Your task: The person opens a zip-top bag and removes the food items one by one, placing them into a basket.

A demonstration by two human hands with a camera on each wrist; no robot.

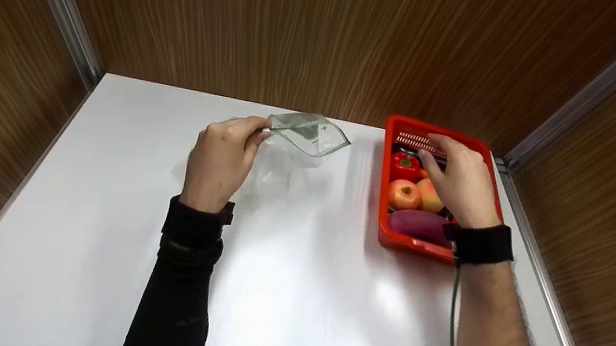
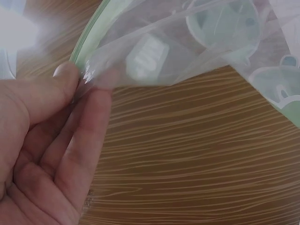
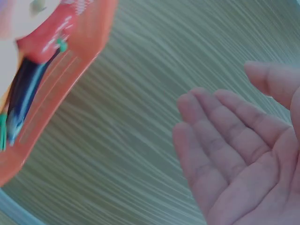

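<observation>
Left hand (image 1: pixel 219 160) grip pinching clear bag (image 1: pixel 309 133), right hand (image 1: pixel 461 180) fingers relaxed over red basket (image 1: pixel 385 166)

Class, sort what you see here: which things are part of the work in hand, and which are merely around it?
In the work:
left hand, pinching the clear zip bag by its rim
right hand, open above the red basket
red pepper, apple, purple vegetable in the basket

Merely around:
white table
wood-grain walls

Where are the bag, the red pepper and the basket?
bag (image 1: pixel 314 134), head view, on its clear upper panel.
red pepper (image 1: pixel 403 166), head view, on its glossy body.
basket (image 1: pixel 384 172), head view, on its left wall.
</observation>
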